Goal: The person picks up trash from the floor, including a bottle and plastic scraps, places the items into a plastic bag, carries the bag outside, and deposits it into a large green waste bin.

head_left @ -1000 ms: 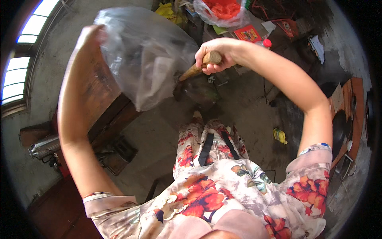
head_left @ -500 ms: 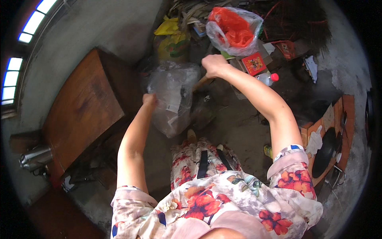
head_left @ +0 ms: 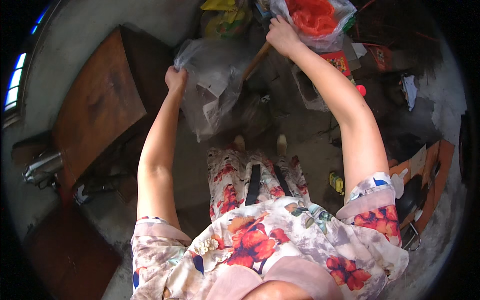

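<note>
My left hand (head_left: pixel 176 79) is closed around the gathered top of a clear plastic bag (head_left: pixel 202 107). The bag hangs below it, slightly blurred, with pale, paper-like pieces showing through. Farther out on the right, my right hand (head_left: pixel 284 37) grips a wooden handle (head_left: pixel 257 61). The handle slants down and left toward the bag's right side; its lower end cannot be made out. Just beyond my right hand sits a whitish bag with a red bag (head_left: pixel 312 17) inside.
A brown wooden cabinet (head_left: pixel 100 102) stands on the left beside a metal kettle (head_left: pixel 44 166). At the far side are a yellow bag (head_left: pixel 227 22) and a red box (head_left: pixel 336 61). A yellow-green container (head_left: pixel 336 183) lies right of my feet. Brickwork (head_left: pixel 434 165) edges the right.
Both hands have moved farther out, the left one also leftward and the right one slightly rightward. The clear bag has swung up and left with my left hand.
</note>
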Demonstrator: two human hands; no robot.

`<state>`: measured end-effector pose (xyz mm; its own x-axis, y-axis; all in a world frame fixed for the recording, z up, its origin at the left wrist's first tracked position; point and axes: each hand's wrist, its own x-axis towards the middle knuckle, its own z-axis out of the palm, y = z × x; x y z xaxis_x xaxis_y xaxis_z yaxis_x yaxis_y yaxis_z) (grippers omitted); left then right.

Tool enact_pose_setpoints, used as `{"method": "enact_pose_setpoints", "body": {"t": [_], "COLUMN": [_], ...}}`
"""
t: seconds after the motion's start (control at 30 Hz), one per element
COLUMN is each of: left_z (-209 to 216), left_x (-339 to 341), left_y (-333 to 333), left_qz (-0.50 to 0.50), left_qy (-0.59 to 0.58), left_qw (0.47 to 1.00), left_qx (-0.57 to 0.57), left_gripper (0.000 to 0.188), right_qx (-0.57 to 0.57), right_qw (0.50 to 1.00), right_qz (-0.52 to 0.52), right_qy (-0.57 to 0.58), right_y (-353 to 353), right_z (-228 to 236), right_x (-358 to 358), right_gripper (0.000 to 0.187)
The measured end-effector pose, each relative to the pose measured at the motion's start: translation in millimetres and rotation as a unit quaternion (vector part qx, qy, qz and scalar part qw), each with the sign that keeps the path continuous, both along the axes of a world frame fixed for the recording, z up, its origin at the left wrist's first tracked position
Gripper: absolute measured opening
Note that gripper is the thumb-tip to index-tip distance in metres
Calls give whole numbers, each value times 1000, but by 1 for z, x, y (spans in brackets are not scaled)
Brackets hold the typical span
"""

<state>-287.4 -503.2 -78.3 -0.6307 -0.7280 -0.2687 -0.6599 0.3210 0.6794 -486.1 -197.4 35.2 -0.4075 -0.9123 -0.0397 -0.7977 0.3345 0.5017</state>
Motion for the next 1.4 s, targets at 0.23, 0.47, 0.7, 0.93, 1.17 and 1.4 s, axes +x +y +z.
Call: {"method": "enact_pose_setpoints", "body": {"t": [0.23, 0.47, 0.7, 0.93, 1.17, 1.4], "left_z": [86, 167, 146, 136, 129, 100], "left_x": [78, 191, 197, 228, 272, 294], "left_y": [-31, 61, 173, 180, 181, 180], "left_qz": [149, -10, -4, 120, 108, 103], "left_qy": [107, 228, 229, 212, 152, 149], "left_qw": [975, 967, 961, 933, 929, 937], "left_qx": [128, -113, -154, -267, -318, -297], "left_gripper": [13, 17, 35, 43, 47, 43], "right_qx": [-253, -334, -216, -141, -41, 31], "right_qw": [948, 846, 796, 811, 860, 858], "right_qz": [161, 66, -197, -202, -161, -259], "right_qy": [-103, -410, -530, -530, -483, -442], "right_y": [-36, -80, -124, -197, -244, -235], "right_z": [-12, -32, -91, -139, -181, -317], "right_x": [37, 74, 48, 92, 149, 130], "right_gripper": [22, 43, 102, 112, 124, 122]}}
